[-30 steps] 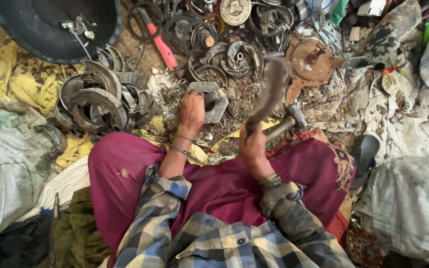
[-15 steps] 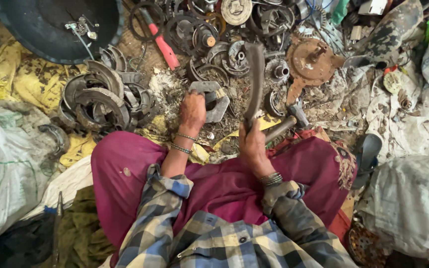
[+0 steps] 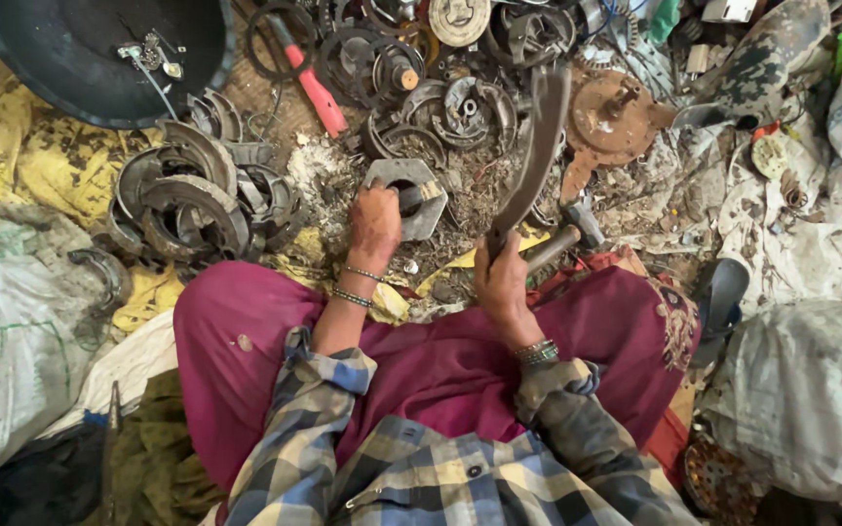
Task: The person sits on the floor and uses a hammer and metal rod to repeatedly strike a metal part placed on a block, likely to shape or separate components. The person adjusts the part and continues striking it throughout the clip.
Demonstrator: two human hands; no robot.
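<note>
Left hand [image 3: 374, 222] pins the hex part [image 3: 406, 195]; right hand [image 3: 501, 282] grips a raised blade [image 3: 536, 146] at 1 o'clock: mid-strike, needing aim.

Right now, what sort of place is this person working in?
Probably a scrap-metal sorting spot on the ground: heaps of rusty curved metal parts, a round rusted metal disc and dirty white sacks surround the seated person.

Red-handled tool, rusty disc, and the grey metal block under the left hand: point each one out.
red-handled tool [image 3: 319, 93], head view, on its red grip.
rusty disc [image 3: 608, 119], head view, on its flat face.
grey metal block [image 3: 428, 209], head view, on its right edge.
</note>
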